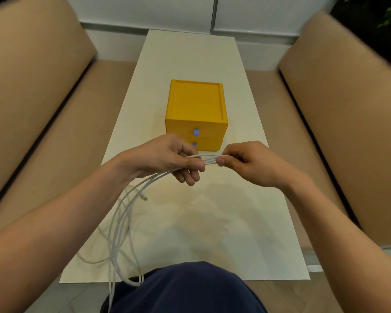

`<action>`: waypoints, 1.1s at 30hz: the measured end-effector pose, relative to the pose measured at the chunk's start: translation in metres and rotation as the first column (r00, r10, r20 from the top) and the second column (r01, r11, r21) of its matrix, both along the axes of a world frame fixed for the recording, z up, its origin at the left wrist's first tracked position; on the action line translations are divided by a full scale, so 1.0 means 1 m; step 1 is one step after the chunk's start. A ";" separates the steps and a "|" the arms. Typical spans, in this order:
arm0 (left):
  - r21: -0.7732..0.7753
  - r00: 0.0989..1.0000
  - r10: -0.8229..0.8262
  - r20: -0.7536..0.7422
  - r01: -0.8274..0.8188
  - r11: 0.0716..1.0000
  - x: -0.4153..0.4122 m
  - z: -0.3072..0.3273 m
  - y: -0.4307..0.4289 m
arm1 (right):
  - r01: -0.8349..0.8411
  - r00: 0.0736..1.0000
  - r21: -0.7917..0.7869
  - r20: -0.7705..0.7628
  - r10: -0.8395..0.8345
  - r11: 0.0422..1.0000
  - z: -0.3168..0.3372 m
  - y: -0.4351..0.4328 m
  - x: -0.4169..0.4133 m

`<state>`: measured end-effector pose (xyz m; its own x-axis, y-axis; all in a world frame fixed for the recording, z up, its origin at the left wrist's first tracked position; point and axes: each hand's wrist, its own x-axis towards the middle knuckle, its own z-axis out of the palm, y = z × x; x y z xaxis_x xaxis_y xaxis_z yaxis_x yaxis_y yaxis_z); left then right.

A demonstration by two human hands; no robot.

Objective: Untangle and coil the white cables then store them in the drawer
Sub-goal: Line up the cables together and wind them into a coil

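Several strands of white cable (122,213) run from my hands down to the left, over the table and past its near edge toward my lap. My left hand (167,159) pinches the bundle between thumb and fingers. My right hand (242,161) pinches the same bundle just to the right, the two thumbs almost touching. A cable connector (144,196) dangles below my left wrist. Behind my hands stands a yellow drawer unit (195,114) with two shut drawers, each with a small blue handle (196,131).
The white table (212,211) is narrow and runs away from me. Tan sofas (32,98) flank it on the left and right (348,109). A white wall lies beyond the far end. My dark blue trouser leg (185,290) is at the bottom.
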<state>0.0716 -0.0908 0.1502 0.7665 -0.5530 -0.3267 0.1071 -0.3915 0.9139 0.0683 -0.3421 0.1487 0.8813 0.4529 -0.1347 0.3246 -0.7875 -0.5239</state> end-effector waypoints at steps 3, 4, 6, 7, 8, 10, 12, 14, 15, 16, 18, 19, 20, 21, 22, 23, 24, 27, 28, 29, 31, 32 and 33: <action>0.056 0.997 0.030 0.077 -0.034 0.998 0.001 0.002 -0.005 | -0.005 1.000 -0.025 0.031 0.006 1.000 0.002 -0.001 0.003; 0.097 0.994 0.025 0.107 -0.035 0.995 0.001 0.003 -0.005 | -0.013 1.000 -0.002 0.017 0.013 1.000 0.004 -0.002 0.003; 0.150 0.991 0.007 0.134 -0.027 0.988 0.003 0.004 -0.003 | -0.023 0.999 0.083 -0.031 0.026 0.996 0.010 -0.005 0.001; 0.151 0.992 -0.010 0.123 -0.008 0.988 0.003 0.006 -0.001 | -0.020 0.999 0.117 -0.043 0.025 0.993 0.012 -0.007 0.000; 0.135 0.995 -0.042 0.094 0.029 0.990 0.003 0.008 0.003 | -0.011 0.999 0.133 -0.044 0.017 0.991 0.013 -0.010 -0.001; 0.077 0.991 -0.129 0.017 0.128 0.989 0.004 0.012 0.009 | 0.009 1.000 0.119 -0.028 -0.005 0.993 0.016 -0.013 0.001; 0.073 0.985 -0.171 0.007 0.171 0.983 0.004 0.012 0.013 | 0.007 1.000 0.084 -0.025 -0.005 0.996 0.017 -0.015 0.001; 0.121 0.986 -0.155 0.068 0.146 0.982 0.004 0.012 0.014 | 0.009 0.998 0.118 -0.055 -0.002 0.993 0.019 -0.017 0.000; 0.133 0.985 -0.145 0.098 0.132 0.982 0.004 0.012 0.015 | 0.017 0.997 0.161 -0.077 -0.004 0.987 0.020 -0.018 -0.001; 0.126 0.984 -0.140 0.109 0.126 0.984 0.004 0.013 0.016 | 0.024 0.996 0.191 -0.091 -0.007 0.981 0.020 -0.020 -0.001; 0.078 0.986 -0.135 0.093 0.128 0.989 0.002 0.014 0.018 | 0.035 0.997 0.180 -0.070 -0.022 0.983 0.019 -0.022 -0.001; 0.058 0.987 -0.138 0.085 0.133 0.989 0.001 0.014 0.018 | 0.041 0.998 0.158 -0.046 -0.035 0.987 0.018 -0.023 0.000; 0.053 0.986 -0.143 0.086 0.139 0.989 0.001 0.014 0.018 | 0.048 0.999 0.135 -0.024 -0.045 0.990 0.017 -0.022 0.001; 0.072 0.984 -0.149 0.097 0.142 0.987 0.000 0.013 0.018 | 0.051 0.999 0.122 -0.004 -0.051 0.991 0.017 -0.021 0.002; 0.109 0.981 -0.154 0.118 0.141 0.984 0.000 0.013 0.018 | 0.046 0.999 0.121 0.013 -0.048 0.992 0.017 -0.020 0.001; 0.154 0.977 -0.157 0.143 0.135 0.979 0.001 0.013 0.018 | 0.033 0.999 0.141 0.017 -0.036 0.989 0.019 -0.020 0.001; 0.196 0.974 -0.159 0.161 0.126 0.972 0.001 0.013 0.019 | 0.022 1.000 0.181 0.002 -0.023 0.983 0.021 -0.021 -0.001; 0.199 0.976 -0.159 0.150 0.128 0.972 0.001 0.018 0.025 | 0.064 0.996 0.313 -0.072 -0.043 0.948 0.025 -0.027 -0.004; 0.156 0.977 -0.161 0.143 0.139 0.978 0.000 0.019 0.026 | 0.078 0.996 0.311 -0.072 -0.059 0.947 0.025 -0.029 -0.004; 0.112 0.976 -0.166 0.142 0.151 0.982 -0.001 0.021 0.027 | 0.082 0.996 0.279 -0.050 -0.071 0.957 0.023 -0.030 -0.003; 0.074 0.976 -0.167 0.141 0.158 0.985 -0.001 0.019 0.026 | 0.073 0.996 0.187 0.032 -0.081 0.980 0.020 -0.029 0.000; 0.094 0.976 -0.163 0.147 0.150 0.984 -0.001 0.018 0.026 | 0.068 0.993 0.143 0.081 -0.080 0.987 0.019 -0.028 0.001; 0.136 0.974 -0.159 0.160 0.137 0.981 0.000 0.016 0.026 | 0.062 0.990 0.109 0.123 -0.075 0.992 0.019 -0.026 0.001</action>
<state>0.0719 -0.0650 0.1662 0.7291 -0.6282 -0.2716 -0.1129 -0.5018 0.8576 0.0694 -0.3679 0.1677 0.9177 0.3965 0.0246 0.3406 -0.7534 -0.5625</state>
